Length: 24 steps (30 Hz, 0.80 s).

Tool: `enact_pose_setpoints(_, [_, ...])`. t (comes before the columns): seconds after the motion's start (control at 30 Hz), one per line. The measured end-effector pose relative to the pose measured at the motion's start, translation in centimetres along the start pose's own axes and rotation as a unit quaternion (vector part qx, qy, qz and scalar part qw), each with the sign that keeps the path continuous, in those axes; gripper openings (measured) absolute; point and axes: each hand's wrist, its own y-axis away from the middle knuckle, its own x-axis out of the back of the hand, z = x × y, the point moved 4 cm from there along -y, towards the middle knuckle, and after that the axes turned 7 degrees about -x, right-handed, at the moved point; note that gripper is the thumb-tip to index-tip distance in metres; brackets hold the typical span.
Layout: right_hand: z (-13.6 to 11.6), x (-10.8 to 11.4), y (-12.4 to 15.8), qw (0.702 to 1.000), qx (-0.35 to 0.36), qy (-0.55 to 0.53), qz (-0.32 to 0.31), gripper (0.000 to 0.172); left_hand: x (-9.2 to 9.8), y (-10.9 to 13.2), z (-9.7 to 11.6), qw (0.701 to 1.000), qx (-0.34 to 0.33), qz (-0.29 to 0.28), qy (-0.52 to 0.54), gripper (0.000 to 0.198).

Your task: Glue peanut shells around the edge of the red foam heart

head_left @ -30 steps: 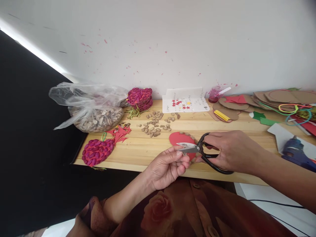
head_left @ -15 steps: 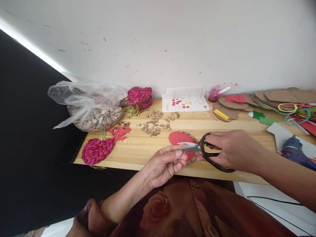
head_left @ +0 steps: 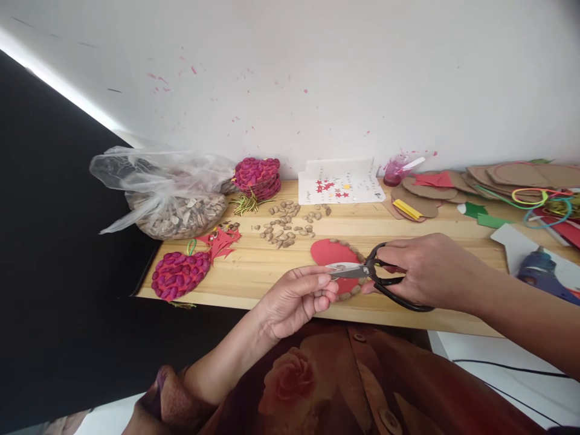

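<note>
My right hand (head_left: 419, 269) is closed around the black handles of the scissors (head_left: 370, 270), whose blades point left. At the blade tips, my left hand (head_left: 301, 296) is pinched, thumb against the fingers, on something too small to make out. A red heart-like piece (head_left: 326, 251) lies beneath the scissors, with tan shells along its right and lower edge. Part of it is hidden by the blades and my fingers. Beyond it, several loose tan shells (head_left: 285, 232) are scattered on the wooden table (head_left: 249, 272).
At left are a plastic bag of shells (head_left: 181, 214), a magenta shell-covered piece (head_left: 181, 275) and red scraps (head_left: 222, 241). A magenta stack (head_left: 257, 178) and a paper with stars (head_left: 312, 196) stand behind. Cardboard pieces (head_left: 516, 175) and a blue glue gun (head_left: 539, 272) lie at right.
The scissor blades have come closer together. My left hand has shifted slightly left, its pinch still at the blade tips. The things on the table stay in place.
</note>
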Motion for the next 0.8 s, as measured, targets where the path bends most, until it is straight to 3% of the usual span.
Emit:
enact_pose_setpoints(0.27, [-0.1, -0.1, -0.4, 1.0, 0.003, 0.001, -0.002, 0.031, -0.2, 0.3, 0.5, 1.0, 0.003, -0.007, -0.013, 0.021])
enact_pose_setpoints(0.47, [0.2, -0.3, -0.2, 1.0, -0.006, 0.001, -0.012, 0.024, 0.2, 0.2, 0.4, 1.0, 0.004, -0.005, -0.022, 0.023])
enact_pose_setpoints(0.67, [0.0, -0.7, -0.5, 0.991, -0.057, -0.113, -0.052, 0.036, 0.7, 0.3, 0.7, 0.998, -0.019, 0.021, -0.049, 0.02])
enact_pose_setpoints(0.73, [-0.2, -1.1, -0.7, 0.965, -0.12, -0.217, -0.089, 0.041, 0.8, 0.3, 0.9, 0.997, -0.033, 0.028, -0.068, 0.021])
enact_pose_setpoints(0.8, [-0.7, -2.0, -0.7, 0.901, -0.207, -0.357, -0.135, 0.041, 0.7, 0.3, 1.0, 0.996, -0.037, 0.031, -0.081, 0.022])
